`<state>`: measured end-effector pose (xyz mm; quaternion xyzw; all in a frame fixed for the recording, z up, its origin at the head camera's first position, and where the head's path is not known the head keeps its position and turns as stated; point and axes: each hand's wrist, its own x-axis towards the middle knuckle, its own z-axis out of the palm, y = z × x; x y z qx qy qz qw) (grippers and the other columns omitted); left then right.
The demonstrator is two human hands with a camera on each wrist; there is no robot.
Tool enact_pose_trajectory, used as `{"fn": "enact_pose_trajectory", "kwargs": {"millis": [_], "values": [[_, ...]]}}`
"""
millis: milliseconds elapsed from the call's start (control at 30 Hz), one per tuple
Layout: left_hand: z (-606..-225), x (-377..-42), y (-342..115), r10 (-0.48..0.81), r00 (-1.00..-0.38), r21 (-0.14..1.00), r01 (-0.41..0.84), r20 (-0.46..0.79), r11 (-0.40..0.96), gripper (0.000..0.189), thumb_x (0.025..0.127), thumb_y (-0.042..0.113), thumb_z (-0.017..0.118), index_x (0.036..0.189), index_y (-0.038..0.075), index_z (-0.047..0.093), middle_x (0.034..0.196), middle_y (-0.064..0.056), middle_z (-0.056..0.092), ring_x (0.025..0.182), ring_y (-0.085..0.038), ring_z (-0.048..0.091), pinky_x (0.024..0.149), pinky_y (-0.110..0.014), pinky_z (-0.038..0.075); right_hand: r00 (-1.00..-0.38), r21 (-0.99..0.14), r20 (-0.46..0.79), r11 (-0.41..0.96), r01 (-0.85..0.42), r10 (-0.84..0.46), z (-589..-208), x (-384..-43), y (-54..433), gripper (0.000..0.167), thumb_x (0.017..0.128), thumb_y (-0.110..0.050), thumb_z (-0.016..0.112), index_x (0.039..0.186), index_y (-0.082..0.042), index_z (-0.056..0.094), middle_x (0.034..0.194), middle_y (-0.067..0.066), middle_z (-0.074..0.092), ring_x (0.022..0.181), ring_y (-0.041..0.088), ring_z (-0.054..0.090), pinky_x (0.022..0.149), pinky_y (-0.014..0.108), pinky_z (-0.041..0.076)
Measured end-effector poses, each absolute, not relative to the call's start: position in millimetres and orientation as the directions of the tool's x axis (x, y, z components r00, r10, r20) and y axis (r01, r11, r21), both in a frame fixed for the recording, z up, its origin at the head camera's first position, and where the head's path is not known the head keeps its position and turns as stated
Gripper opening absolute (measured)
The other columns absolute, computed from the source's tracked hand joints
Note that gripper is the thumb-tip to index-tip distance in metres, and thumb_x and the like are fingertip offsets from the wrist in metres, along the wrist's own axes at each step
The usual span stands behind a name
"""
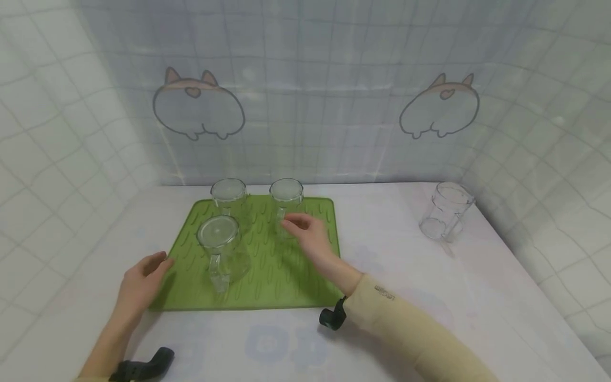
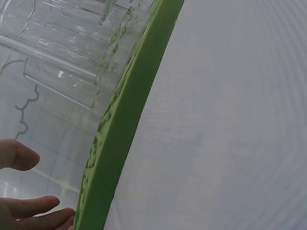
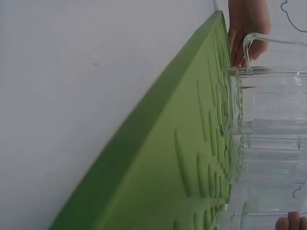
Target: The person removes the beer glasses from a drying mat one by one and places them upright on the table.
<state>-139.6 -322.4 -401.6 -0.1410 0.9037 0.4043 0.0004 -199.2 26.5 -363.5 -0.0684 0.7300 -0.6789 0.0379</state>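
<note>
On a green ribbed mat (image 1: 267, 289) stand three clear glass mugs: a front one (image 1: 234, 260), a back left one (image 1: 229, 193) and a back right one (image 1: 287, 191). My right hand (image 1: 312, 239) pinches the handle of the back right mug between thumb and fingers. In the right wrist view, its fingertips (image 3: 292, 223) overlap the lowest mug. At the mat's left edge lies my left hand (image 1: 143, 281), holding nothing. Its thumb (image 2: 21, 155) and fingers are spread apart in the left wrist view, with one fingertip right at the mat's side.
Another clear glass mug (image 1: 444, 212) stands off the mat at the far right, near the side wall. A white cloth (image 1: 391, 223) covers the table. Behind rises a tiled-pattern curtain (image 1: 320, 106) with cartoon animal drawings.
</note>
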Motion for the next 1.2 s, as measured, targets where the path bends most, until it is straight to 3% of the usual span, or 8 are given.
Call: {"fn": "enact_pose_trajectory", "kwargs": {"millis": [867, 1200], "values": [[-405, -140, -325, -0.282, -0.949, 0.721, -0.293, -0.140, 0.627, 0.073, 0.105, 0.050, 0.038, 0.155, -0.002, 0.027, 0.154, -0.033, 0.033, 0.141, -0.053, 0.030, 0.112, -0.067, 0.030, -0.991, -0.997, 0.075, 0.010, -0.077, -0.113, -374, -208, 5, 0.024, 0.099, -0.024, 0.064, 0.118, -0.009, 0.069, 0.118, 0.002, 0.070, 0.114, 0.017, 0.062, 0.101, 0.038, 0.051], [-401, -142, -321, -0.291, -0.946, 0.727, -0.298, -0.140, 0.619, 0.072, 0.105, 0.050, 0.039, 0.155, -0.001, 0.028, 0.154, -0.032, 0.033, 0.141, -0.052, 0.030, 0.113, -0.066, 0.029, -0.987, -0.995, 0.100, 0.000, -0.101, -0.122, -372, -209, 8, 0.027, 0.100, -0.022, 0.063, 0.120, -0.004, 0.067, 0.118, 0.004, 0.071, 0.115, 0.018, 0.062, 0.102, 0.039, 0.051]]}}
